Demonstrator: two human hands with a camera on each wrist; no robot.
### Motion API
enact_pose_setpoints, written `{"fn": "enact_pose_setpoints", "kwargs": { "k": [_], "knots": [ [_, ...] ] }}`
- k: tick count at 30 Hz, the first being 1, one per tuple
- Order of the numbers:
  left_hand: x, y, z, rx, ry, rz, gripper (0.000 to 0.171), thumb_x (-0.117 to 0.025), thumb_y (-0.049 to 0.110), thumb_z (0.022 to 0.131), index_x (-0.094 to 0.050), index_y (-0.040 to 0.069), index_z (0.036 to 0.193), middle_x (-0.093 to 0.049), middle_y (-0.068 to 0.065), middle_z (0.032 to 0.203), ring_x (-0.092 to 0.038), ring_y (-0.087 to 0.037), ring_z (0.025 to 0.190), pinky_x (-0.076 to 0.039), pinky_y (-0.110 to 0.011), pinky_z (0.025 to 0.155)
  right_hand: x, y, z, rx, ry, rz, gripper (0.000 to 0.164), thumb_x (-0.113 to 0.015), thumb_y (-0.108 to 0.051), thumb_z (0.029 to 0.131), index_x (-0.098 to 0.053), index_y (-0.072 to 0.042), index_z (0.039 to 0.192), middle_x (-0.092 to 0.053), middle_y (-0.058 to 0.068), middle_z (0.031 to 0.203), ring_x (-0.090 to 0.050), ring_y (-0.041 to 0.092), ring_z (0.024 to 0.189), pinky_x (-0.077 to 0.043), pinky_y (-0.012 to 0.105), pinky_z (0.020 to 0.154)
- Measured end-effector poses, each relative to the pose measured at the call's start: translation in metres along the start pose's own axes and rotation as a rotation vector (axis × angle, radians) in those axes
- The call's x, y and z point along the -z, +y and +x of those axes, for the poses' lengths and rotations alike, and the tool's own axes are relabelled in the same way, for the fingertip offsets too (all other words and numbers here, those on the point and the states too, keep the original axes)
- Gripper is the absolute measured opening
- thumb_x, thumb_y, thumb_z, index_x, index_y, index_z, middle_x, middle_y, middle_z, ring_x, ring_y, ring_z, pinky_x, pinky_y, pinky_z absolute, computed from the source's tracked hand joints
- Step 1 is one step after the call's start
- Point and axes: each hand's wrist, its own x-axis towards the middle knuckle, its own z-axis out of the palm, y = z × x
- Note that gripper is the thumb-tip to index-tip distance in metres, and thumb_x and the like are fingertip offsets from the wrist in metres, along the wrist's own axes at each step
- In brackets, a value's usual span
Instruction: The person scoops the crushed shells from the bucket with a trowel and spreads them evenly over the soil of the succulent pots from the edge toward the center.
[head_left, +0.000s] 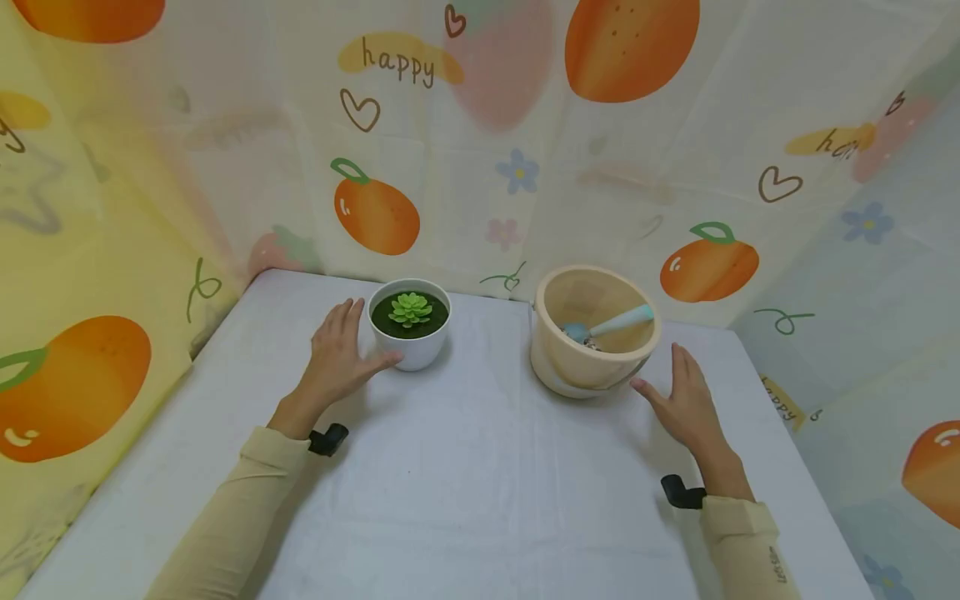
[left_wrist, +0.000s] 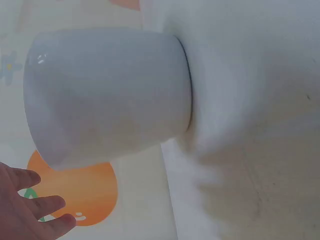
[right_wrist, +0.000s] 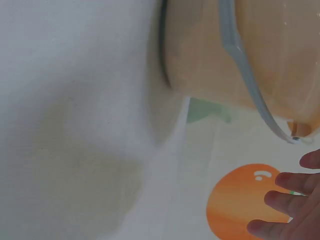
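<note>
A white pot (head_left: 417, 352) at the back of the table holds dark filling and a small green succulent (head_left: 410, 309). My left hand (head_left: 339, 354) is spread beside its left side, thumb reaching in front of it, holding nothing. In the left wrist view the white pot (left_wrist: 110, 95) stands on the cloth near my fingers (left_wrist: 47, 205). To the right is a beige bucket (head_left: 577, 371) with a pale blue-handled scoop (head_left: 622, 321) leaning inside. My right hand (head_left: 686, 400) is open at the bucket's right side. The right wrist view shows the bucket's grey handle (right_wrist: 250, 80) hanging down.
A white cloth covers the table (head_left: 465, 483). Behind it and along both sides hangs a printed curtain (head_left: 480, 208) with oranges and hearts, close behind the pot and bucket. A gap of tabletop separates the two containers.
</note>
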Motion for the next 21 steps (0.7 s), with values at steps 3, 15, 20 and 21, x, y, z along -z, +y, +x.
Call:
{"fn": "enact_pose_setpoints", "kwargs": {
  "k": [3,15,20,21],
  "knots": [
    [0.001,0.005,0.003,-0.008,0.000,-0.030,0.108,-0.072,0.057,0.077,-0.020,0.002,0.154,-0.022,-0.026,0.157,-0.017,-0.044,0.145,-0.017,-0.069,0.110,0.002,-0.002,0.002,-0.006,-0.001,0.028,0.097,-0.056,-0.053,0.094,-0.009,0.009,0.152,-0.016,0.036,0.155,-0.018,0.053,0.142,-0.019,0.067,0.113],
    [-0.002,0.022,0.013,-0.063,0.036,-0.082,0.107,-0.075,0.056,0.075,-0.024,0.003,0.152,-0.025,-0.024,0.156,-0.020,-0.040,0.145,-0.018,-0.066,0.111,0.017,-0.012,0.014,-0.003,-0.001,0.073,0.093,-0.051,-0.054,0.095,-0.011,0.007,0.153,-0.016,0.034,0.156,-0.016,0.052,0.143,-0.017,0.067,0.113],
    [-0.002,0.033,0.018,-0.089,0.048,-0.092,0.106,-0.077,0.053,0.073,-0.026,0.003,0.151,-0.028,-0.022,0.155,-0.024,-0.039,0.144,-0.018,-0.065,0.111,0.020,-0.012,0.019,0.031,0.024,0.111,0.091,-0.052,-0.052,0.096,-0.014,0.008,0.152,-0.018,0.034,0.155,-0.017,0.052,0.143,-0.017,0.068,0.113],
    [-0.002,0.035,0.020,-0.091,0.044,-0.092,0.106,-0.077,0.054,0.073,-0.026,0.004,0.152,-0.028,-0.022,0.155,-0.025,-0.039,0.144,-0.018,-0.065,0.112,0.021,-0.012,0.020,0.038,0.026,0.121,0.090,-0.052,-0.051,0.096,-0.014,0.008,0.152,-0.018,0.034,0.155,-0.018,0.052,0.143,-0.017,0.067,0.113]
  ]
}}
